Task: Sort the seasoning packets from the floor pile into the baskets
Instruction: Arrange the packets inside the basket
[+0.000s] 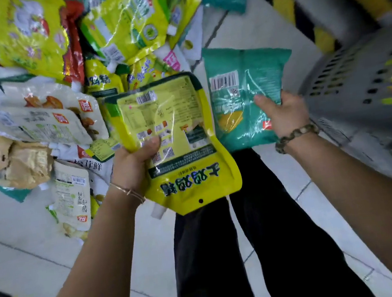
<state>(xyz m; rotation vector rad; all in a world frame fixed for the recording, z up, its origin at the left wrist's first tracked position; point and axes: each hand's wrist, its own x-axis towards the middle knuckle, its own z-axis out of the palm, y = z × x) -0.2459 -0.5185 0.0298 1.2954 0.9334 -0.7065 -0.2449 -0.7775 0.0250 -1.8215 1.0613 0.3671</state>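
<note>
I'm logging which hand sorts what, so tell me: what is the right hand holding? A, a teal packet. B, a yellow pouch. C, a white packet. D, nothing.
A: the right hand grips the teal packet with its thumb across the front, while the left hand holds the yellow pouch.

**Two packets aloft**

Glossy yellow plastic pouch (pixel 175 136): barcode side up, gripped in left hand (pixel 134 167). Teal plastic packet (pixel 237 91): held in right hand (pixel 283 112), beside grey perforated basket (pixel 357 78). Mixed packet heap (pixel 51 75): strewn on floor (pixel 27 250).
</note>
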